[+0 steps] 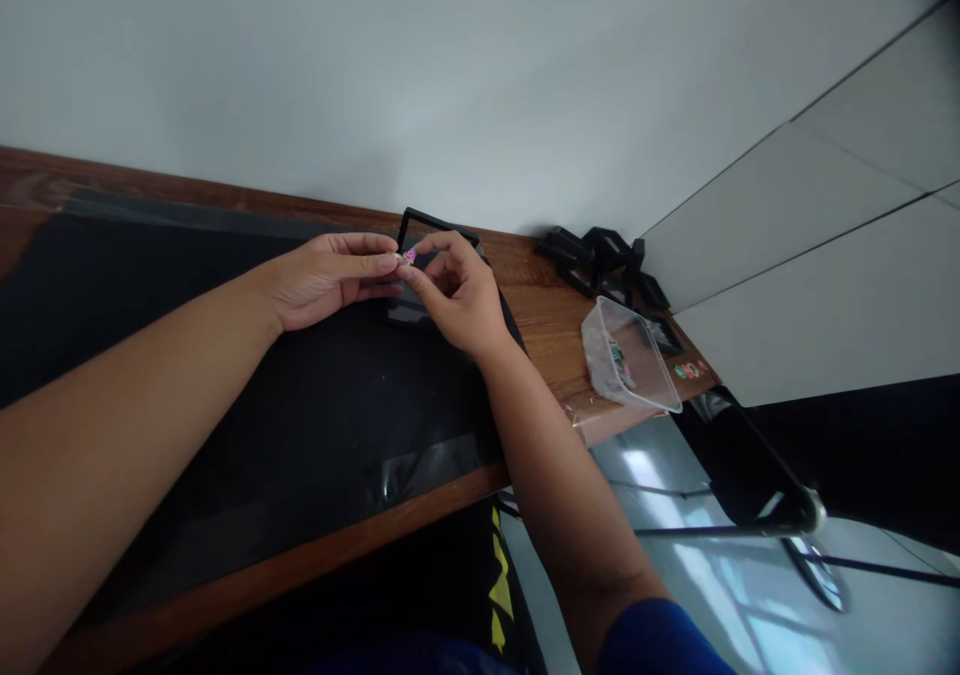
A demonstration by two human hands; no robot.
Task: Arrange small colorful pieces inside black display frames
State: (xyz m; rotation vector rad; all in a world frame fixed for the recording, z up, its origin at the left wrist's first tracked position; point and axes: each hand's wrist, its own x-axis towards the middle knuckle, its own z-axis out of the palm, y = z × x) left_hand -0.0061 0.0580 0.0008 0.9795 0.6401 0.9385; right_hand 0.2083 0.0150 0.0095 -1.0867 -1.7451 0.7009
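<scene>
My left hand (pixel 341 273) and my right hand (pixel 461 290) meet above the black mat (pixel 315 405). Between their fingertips is a small, colourful piece (pixel 408 256) with pink and yellow on it, too small to tell its kind. Thumb and fingers of the left hand pinch one side of it, while the right thumb and index finger close on the other. Just behind and below the hands lies a black-framed box (pixel 439 220) with a clear face, partly hidden by the fingers.
On the wooden table (pixel 536 295) to the right, a clear plastic tub (pixel 637 360) holds small items in bags. Several black frames (pixel 596 253) are piled by the wall. Small colourful pieces (pixel 690 369) lie near the table's right edge. A chair (pixel 750 475) stands beyond.
</scene>
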